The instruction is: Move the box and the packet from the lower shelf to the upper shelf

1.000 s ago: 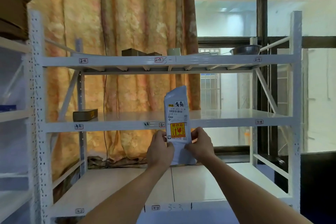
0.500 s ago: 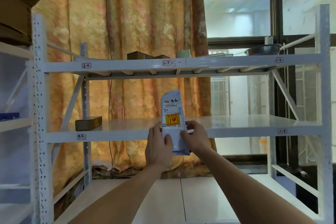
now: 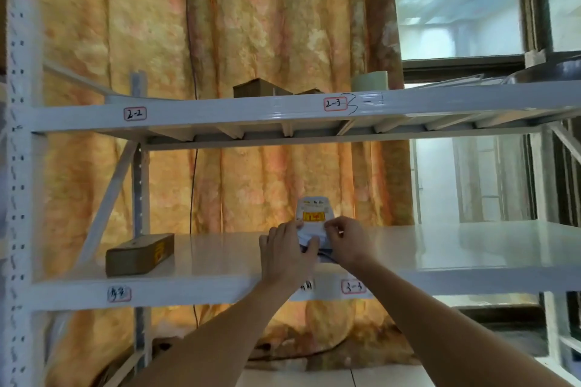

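A white packet (image 3: 313,215) with a yellow-red label lies tilted back on the white middle shelf (image 3: 456,248), near its front edge. My left hand (image 3: 287,250) and my right hand (image 3: 344,240) both grip the packet's lower end, which they hide. A brown cardboard box (image 3: 140,253) with a yellow sticker sits on the same shelf at the far left, about an arm's width from my hands.
The shelf above (image 3: 220,115), labelled 2-2 and 2-3, carries small brown boxes (image 3: 256,88), a pale green roll (image 3: 369,80) and a dark metal bowl (image 3: 553,71). An orange patterned curtain hangs behind. A perforated white upright (image 3: 19,166) stands at the left.
Both hands have carried the packet up and forward from below the middle shelf onto its surface, and the packet has tipped backward. The view has moved closer to the rack.
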Motion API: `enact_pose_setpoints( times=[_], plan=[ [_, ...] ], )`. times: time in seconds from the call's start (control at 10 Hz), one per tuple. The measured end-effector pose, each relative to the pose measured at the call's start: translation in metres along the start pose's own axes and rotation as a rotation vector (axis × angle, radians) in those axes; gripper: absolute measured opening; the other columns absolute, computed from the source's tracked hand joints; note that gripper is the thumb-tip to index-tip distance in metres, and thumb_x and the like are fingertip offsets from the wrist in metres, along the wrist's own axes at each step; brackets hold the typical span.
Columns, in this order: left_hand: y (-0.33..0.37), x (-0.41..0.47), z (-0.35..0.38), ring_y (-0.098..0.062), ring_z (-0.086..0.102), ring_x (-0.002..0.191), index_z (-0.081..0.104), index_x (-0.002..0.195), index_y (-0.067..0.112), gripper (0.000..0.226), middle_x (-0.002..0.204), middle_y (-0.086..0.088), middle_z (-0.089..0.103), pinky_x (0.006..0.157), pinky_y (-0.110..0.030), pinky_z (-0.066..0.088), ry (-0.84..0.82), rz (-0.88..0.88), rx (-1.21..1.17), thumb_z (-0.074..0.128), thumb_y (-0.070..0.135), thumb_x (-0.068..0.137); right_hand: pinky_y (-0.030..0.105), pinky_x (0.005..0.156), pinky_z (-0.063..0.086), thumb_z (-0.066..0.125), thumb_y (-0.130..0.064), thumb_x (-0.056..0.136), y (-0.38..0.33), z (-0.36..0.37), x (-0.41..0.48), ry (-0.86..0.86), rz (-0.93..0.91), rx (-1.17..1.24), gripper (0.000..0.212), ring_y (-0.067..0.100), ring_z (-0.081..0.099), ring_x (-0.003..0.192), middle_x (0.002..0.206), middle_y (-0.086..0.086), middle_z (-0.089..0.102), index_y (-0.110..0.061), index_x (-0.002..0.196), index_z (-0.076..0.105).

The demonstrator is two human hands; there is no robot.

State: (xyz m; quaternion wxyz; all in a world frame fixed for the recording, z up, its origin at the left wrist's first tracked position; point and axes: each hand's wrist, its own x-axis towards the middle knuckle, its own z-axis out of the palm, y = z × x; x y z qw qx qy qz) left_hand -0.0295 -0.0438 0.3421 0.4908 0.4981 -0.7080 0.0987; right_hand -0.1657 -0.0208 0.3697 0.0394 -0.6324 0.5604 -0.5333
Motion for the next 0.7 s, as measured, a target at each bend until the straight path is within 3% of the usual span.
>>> enact_pose_setpoints(
  times=[0.1,0.2,0.4,0.5,0.6,0.7],
  plan=[
    [-0.017,0.022,0.009,-0.017,0.054,0.107,0.065,0.114,0.030,0.046,0.105,0.010,0.070,0.092,-0.035,0.028,-0.087,-0.034,0.197,0.049,0.062,0.085,0.042,0.072,0.053,0.045,-0.020,0.098,0.011,0.021,0.019,-0.043,0.033,-0.096,0.029,0.034,0.065,0.083,0.089,0.015,0.071,-0.005,0.091,0.069],
    [-0.028,0.026,0.016,-0.014,0.060,0.096,0.068,0.101,0.034,0.047,0.090,0.010,0.072,0.095,-0.038,0.025,-0.254,-0.077,0.263,0.049,0.071,0.079,0.038,0.079,0.043,0.039,-0.025,0.098,0.024,0.036,0.021,-0.153,0.076,-0.378,0.031,0.034,0.065,0.095,0.087,0.009,0.068,-0.015,0.085,0.066],
    [-0.029,0.027,0.016,-0.014,0.061,0.095,0.069,0.104,0.033,0.049,0.091,0.010,0.072,0.098,-0.038,0.025,-0.271,-0.084,0.247,0.052,0.070,0.078,0.043,0.095,0.035,0.031,-0.033,0.100,0.026,0.037,0.015,-0.216,0.105,-0.479,0.039,0.032,0.052,0.117,0.117,0.011,0.068,-0.023,0.113,0.065],
    [-0.023,0.018,0.008,-0.019,0.054,0.109,0.063,0.120,0.034,0.055,0.112,0.007,0.069,0.099,-0.039,0.027,-0.324,-0.045,0.316,0.040,0.069,0.085,0.048,0.110,0.027,0.028,-0.039,0.101,0.017,0.032,0.003,-0.289,0.105,-0.505,0.045,0.034,0.029,0.143,0.146,0.010,0.051,-0.025,0.136,0.053],
    [-0.015,0.001,-0.008,-0.020,0.047,0.119,0.055,0.133,0.033,0.056,0.131,0.008,0.058,0.100,-0.038,0.029,-0.229,0.001,0.392,0.038,0.064,0.088,0.047,0.120,0.019,0.030,-0.041,0.102,0.007,0.022,-0.014,-0.161,0.072,-0.399,0.049,0.028,0.013,0.151,0.160,0.002,0.032,-0.030,0.150,0.037],
    [-0.007,-0.016,-0.025,-0.016,0.048,0.116,0.056,0.126,0.036,0.045,0.125,0.012,0.058,0.096,-0.034,0.033,-0.040,0.043,0.346,0.043,0.056,0.088,0.044,0.110,0.035,0.044,-0.035,0.100,-0.021,-0.008,-0.021,0.116,0.116,0.043,0.040,0.027,0.039,0.137,0.143,0.003,0.055,-0.025,0.138,0.053]
  ],
)
